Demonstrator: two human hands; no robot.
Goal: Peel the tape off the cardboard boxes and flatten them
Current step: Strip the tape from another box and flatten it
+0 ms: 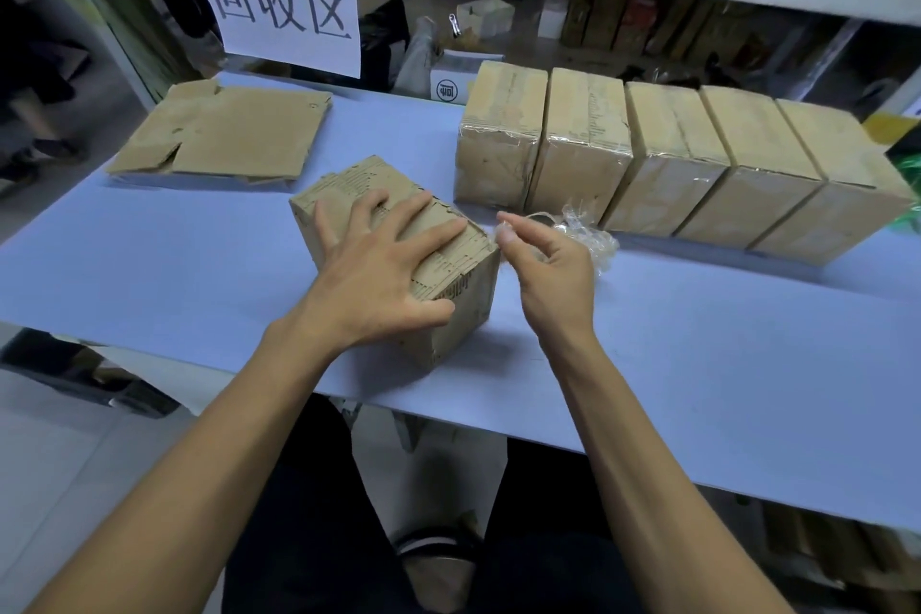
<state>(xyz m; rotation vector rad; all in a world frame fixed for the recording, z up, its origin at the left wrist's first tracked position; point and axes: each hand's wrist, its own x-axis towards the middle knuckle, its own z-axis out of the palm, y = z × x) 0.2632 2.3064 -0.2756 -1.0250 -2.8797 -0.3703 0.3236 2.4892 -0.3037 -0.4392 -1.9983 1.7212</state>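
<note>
Left hand: fingers spread flat, pressing on the box (top scuffed). Right hand: pinching clear tape. Five sealed boxes behind on the surface.

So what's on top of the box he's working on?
The left hand lies spread flat on the box, pressing it down. Around it shows torn cardboard. Whatever is beneath the palm is covered, and so is the inside.
</note>
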